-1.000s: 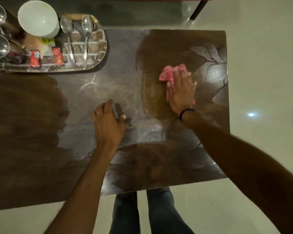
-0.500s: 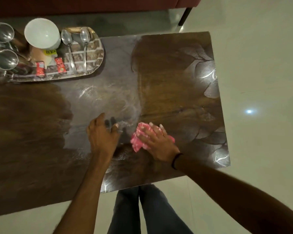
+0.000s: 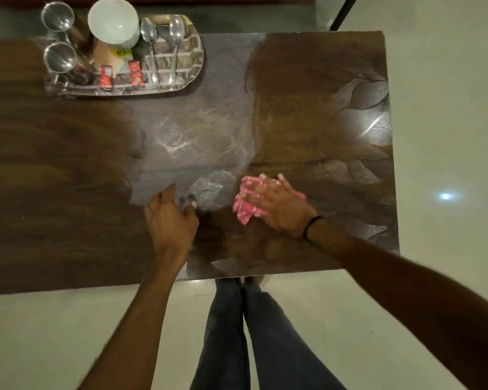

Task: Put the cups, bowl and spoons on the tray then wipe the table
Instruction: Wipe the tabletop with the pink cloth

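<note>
While the right hand [image 3: 276, 204] presses flat on the cloth [image 3: 245, 204], the left hand [image 3: 171, 218], loosely curled and empty, braces on the bench [image 3: 307, 108]; wide strokes could knock the tray [image 3: 192, 66].

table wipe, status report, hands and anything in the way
Right hand flat on pink cloth, near table edge. Left hand braced on tabletop, empty. Tray loaded far left; nothing blocking.

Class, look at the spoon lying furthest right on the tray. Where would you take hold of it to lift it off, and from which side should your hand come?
Probably the handle end of the right spoon, near the tray's front edge. Come from the table's near side, from above. Its bowl points to the far rim; the slim handle runs towards the person, with the other spoon close on its left.
</note>
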